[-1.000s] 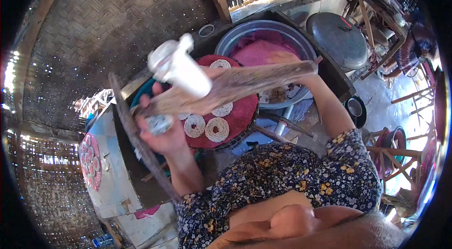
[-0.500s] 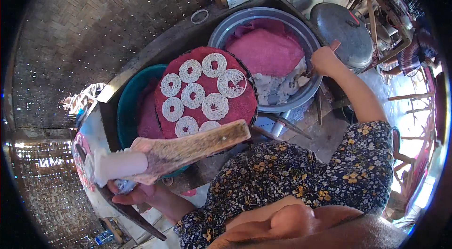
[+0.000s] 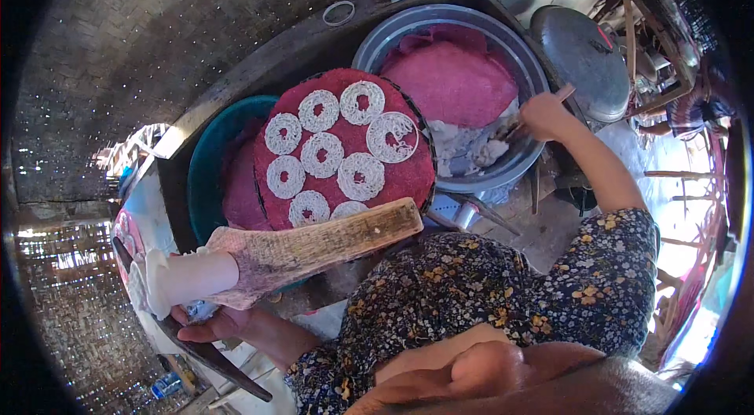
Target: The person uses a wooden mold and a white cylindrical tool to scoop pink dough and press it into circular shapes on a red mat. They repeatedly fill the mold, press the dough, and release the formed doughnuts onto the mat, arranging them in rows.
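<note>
My right hand [image 3: 543, 117] is closed round the wooden handle [image 3: 565, 92] of a tool whose lower end reaches into white dough [image 3: 463, 149] in a large grey basin [image 3: 373, 44]. A pink cloth [image 3: 448, 73] covers the rest of the dough. My left hand [image 3: 220, 325] is curled under a wooden press [image 3: 322, 246] with a white cylinder [image 3: 200, 277], gripping a bluish lower part mostly hidden from view. White dough clings to the cylinder's outer end. Beyond the press, a round red tray [image 3: 345, 128] bears several lacy white dough rings [image 3: 321, 154], one inside a thin hoop.
A teal tub [image 3: 206, 179] with pink cloth stands under the tray's left side. At the back right lies a dark metal pot lid [image 3: 581, 62]. A white hoop [image 3: 338, 14] rests on the ledge. Another person's arm [image 3: 656, 129] shows at the far right.
The press and my left hand have shifted slightly left and down. My right hand still grips the handle at the basin's right side, and the dough by the tool looks more lumped.
</note>
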The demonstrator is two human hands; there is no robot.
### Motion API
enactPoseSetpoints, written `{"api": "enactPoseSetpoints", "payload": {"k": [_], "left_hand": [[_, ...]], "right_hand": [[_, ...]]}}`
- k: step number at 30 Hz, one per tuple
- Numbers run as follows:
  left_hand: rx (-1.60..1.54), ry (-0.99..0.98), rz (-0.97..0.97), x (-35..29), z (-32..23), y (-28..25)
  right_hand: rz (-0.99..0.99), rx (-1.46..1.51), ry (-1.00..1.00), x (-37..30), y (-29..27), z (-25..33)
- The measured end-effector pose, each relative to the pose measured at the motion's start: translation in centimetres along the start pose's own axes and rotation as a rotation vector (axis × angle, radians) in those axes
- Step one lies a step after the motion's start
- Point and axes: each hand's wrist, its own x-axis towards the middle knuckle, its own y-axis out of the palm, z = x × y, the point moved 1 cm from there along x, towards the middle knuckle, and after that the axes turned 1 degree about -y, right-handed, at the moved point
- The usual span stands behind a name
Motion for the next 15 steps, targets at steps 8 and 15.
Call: {"api": "enactPoseSetpoints", "payload": {"k": [8,15], "left_hand": [[-0.286,-0.059,0.186,-0.1,-0.7,-0.8],[-0.425,-0.157,0.237,0.1,-1.4,-1.9]], "right_hand": [[-0.149,-0.084,-0.124,4.8,5.3,-0.7],[0.002,0.028,-0.148,3.2,4.1,0.2]]}}
